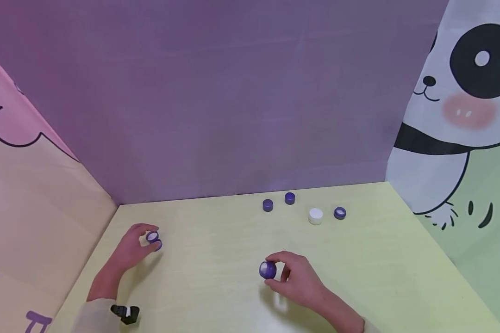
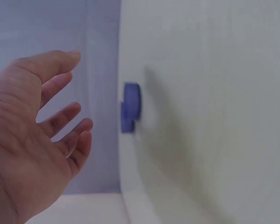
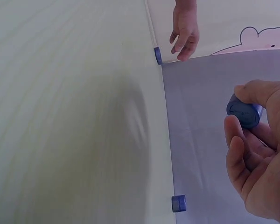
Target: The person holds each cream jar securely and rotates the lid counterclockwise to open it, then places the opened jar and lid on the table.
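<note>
Two small purple caps (image 1: 152,237) lie against each other on the left of the table, one showing a white inside. My left hand (image 1: 133,247) hovers beside them, its thumb and fingers spread. In the left wrist view that hand (image 2: 46,116) is empty, with a gap between it and the caps (image 2: 132,102). Over the front middle of the table, my right hand (image 1: 297,280) pinches a purple cap (image 1: 268,270) between thumb and fingers. Its round, whitish face points left, and a shadow falls on the tabletop below.
Toward the back right of the pale table (image 1: 208,259) stand two purple caps (image 1: 268,205), a white cap (image 1: 315,216) and another purple cap (image 1: 340,212) with a pale centre. Behind rises a purple backdrop (image 1: 233,101); printed side panels (image 1: 437,175) flank the table.
</note>
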`<state>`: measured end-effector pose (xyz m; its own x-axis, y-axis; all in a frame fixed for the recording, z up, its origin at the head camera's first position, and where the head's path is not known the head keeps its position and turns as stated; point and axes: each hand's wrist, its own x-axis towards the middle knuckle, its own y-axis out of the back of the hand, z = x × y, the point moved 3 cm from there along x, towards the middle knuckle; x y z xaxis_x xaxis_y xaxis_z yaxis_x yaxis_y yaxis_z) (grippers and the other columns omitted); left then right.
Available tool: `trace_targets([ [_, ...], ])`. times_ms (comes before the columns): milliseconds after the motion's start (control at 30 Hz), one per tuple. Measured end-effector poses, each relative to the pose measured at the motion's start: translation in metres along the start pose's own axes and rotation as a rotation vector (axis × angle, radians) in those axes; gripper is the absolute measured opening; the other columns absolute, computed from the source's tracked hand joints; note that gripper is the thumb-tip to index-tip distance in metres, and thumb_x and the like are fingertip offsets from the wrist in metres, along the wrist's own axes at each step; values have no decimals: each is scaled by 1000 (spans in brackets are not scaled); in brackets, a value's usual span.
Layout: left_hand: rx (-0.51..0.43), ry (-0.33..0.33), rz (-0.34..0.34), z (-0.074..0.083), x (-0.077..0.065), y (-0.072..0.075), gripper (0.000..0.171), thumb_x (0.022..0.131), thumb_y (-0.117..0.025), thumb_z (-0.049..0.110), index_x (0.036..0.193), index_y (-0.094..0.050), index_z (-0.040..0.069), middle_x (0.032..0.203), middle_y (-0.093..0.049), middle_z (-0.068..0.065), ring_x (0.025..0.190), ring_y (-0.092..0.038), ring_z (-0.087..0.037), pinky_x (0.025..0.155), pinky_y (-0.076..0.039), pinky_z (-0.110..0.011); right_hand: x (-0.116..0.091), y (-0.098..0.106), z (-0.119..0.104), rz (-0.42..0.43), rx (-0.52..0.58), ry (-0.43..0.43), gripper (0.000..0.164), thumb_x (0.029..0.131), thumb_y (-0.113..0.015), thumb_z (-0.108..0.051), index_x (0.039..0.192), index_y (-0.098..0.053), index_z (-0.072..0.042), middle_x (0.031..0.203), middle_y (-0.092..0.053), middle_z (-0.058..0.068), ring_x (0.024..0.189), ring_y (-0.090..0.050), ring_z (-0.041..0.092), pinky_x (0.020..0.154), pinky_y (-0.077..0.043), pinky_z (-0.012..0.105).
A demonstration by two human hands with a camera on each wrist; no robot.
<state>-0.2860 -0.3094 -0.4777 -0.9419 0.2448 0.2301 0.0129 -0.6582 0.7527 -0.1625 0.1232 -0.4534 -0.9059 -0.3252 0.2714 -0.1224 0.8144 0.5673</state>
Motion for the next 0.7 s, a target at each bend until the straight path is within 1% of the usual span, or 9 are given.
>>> trace_targets([
  [133, -6, -4, -33, 23, 2, -1, 37, 88, -72, 12, 120, -61, -3, 126, -49, -25, 112, -51, -44, 89, -44, -60, -2, 3, 0, 16, 11, -4, 39, 75, -81, -5, 109, -64, -14, 102, -65, -5, 51, -51, 1, 52, -47, 23],
  [267, -13, -26, -77, 47, 1, -3, 33, 89, -72, 12, 119, -63, 1, 124, -53, -21, 106, -55, -40, 89, -47, -55, -3, 6, 0, 20, 18, -17, 40, 75, -79, -1, 108, -62, -15, 99, -64, -5, 50, -51, 1, 51, -46, 23],
  [300, -14, -34, -84, 53, 1, -3, 32, 89, -72, 12, 118, -63, 3, 122, -55, -19, 104, -56, -38, 87, -48, -53, -3, 7, 1, 26, 16, -19, 40, 75, -80, -1, 108, -61, -16, 96, -64, -5, 50, -50, 2, 51, -46, 23],
  [400, -35, -55, -96, 69, 1, -5, 31, 89, -71, 13, 118, -64, 6, 117, -59, -11, 101, -55, -31, 81, -49, -43, -2, 12, 1, 74, -15, -4, 41, 73, -82, -2, 106, -61, -17, 93, -61, -6, 49, -49, 2, 52, -46, 23],
  [500, -61, -67, -115, 85, -2, -6, 31, 91, -70, 15, 120, -63, 7, 115, -61, -6, 100, -55, -27, 77, -47, -38, -3, 18, 3, 137, -59, 3, 42, 70, -84, -3, 102, -60, -17, 92, -57, -9, 49, -46, 3, 51, -44, 22],
  [600, -83, -84, -142, 100, -5, -7, 31, 92, -69, 17, 121, -63, 8, 117, -62, -4, 105, -56, -27, 80, -46, -40, -5, 24, 8, 181, -94, -3, 44, 67, -85, -3, 100, -59, -17, 96, -55, -10, 50, -44, 3, 50, -42, 21],
  [633, -93, -86, -154, 106, -6, -7, 30, 92, -69, 18, 121, -63, 10, 117, -62, -2, 107, -56, -27, 82, -45, -42, -6, 26, 10, 190, -98, -6, 44, 67, -85, -3, 100, -59, -17, 96, -55, -10, 50, -43, 2, 50, -42, 21],
  [700, -121, -100, -180, 116, -8, -9, 30, 93, -68, 20, 121, -62, 12, 118, -62, 1, 109, -56, -26, 85, -45, -43, -6, 29, 13, 201, -110, -10, 45, 67, -85, -2, 102, -60, -15, 95, -56, -9, 49, -44, 3, 49, -42, 21],
])
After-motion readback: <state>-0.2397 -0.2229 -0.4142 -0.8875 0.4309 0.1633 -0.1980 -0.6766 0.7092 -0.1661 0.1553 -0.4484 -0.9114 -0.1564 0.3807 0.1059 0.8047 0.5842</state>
